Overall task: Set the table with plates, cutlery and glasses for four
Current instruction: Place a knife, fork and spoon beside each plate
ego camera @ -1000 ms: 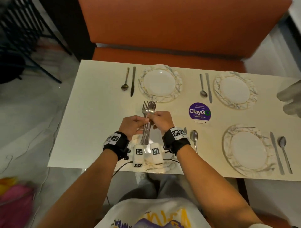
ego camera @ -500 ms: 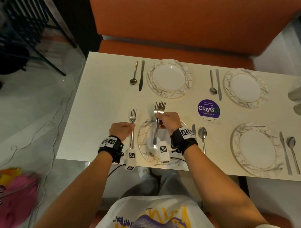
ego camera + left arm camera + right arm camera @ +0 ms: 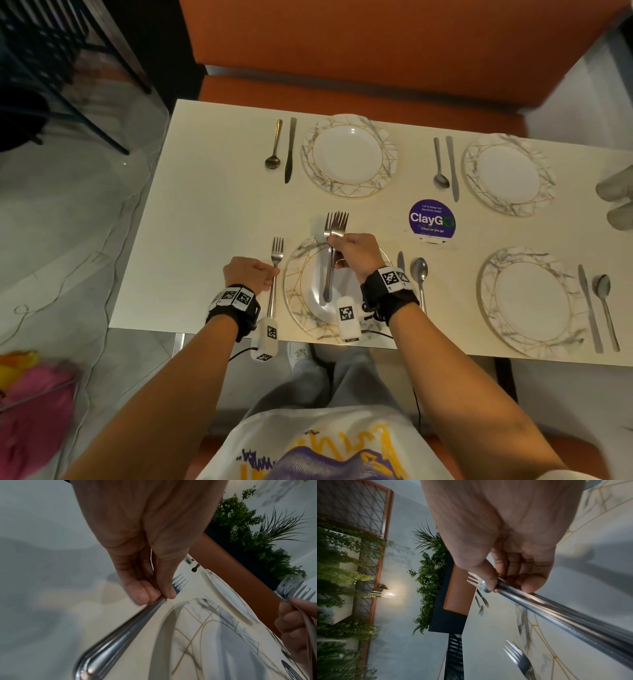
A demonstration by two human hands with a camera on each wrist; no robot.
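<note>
Four marbled plates sit on the white table [image 3: 212,205]. My left hand [image 3: 270,277] pinches a single fork [image 3: 275,260] by its handle, just left of the near-left plate [image 3: 298,284], tines pointing away from me. The left wrist view shows thumb and fingers of that hand [image 3: 150,593] closed on the fork's handle [image 3: 120,628], low over the table. My right hand [image 3: 337,246] grips a bundle of forks [image 3: 336,222] above the same plate. In the right wrist view, my right hand [image 3: 510,582] holds the fork handles [image 3: 565,618], and the single fork [image 3: 518,660] shows below.
A spoon and a knife lie beside each plate, such as the far-left pair [image 3: 282,150]. A purple ClayGo sticker [image 3: 432,221] marks the table's middle. Glasses [image 3: 616,195] stand at the right edge. An orange bench [image 3: 376,51] runs behind the table.
Both hands held the fork bundle together a second ago. My left hand has drawn one fork out, carried it left and lowered it beside the near-left plate. The right hand keeps the rest.
</note>
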